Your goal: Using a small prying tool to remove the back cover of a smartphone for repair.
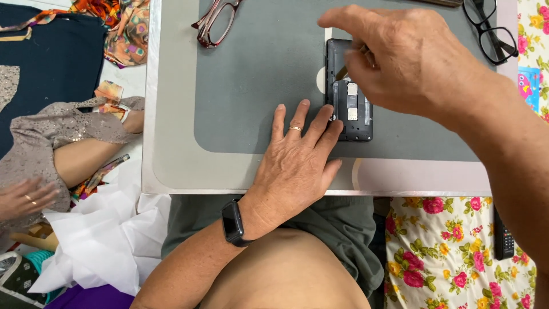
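Centrally, an opened black phone with its back cover removed is seen lying flat on a grey mat, which is laid on a small pale tray table. The phone's lower left edge is pressed by the spread fingers of the left hand, which is laid flat and open on the mat, gripping nothing; a ring is worn on one finger and a dark wristband on the wrist. The right hand is held over the upper part of the phone, its fingers pinched on a thin tool whose tip is set inside the phone's body. Red-framed glasses are placed at the mat's upper left, black-framed glasses at its upper right. Another person's hand is visible at the far left, well apart, beside white cloth.
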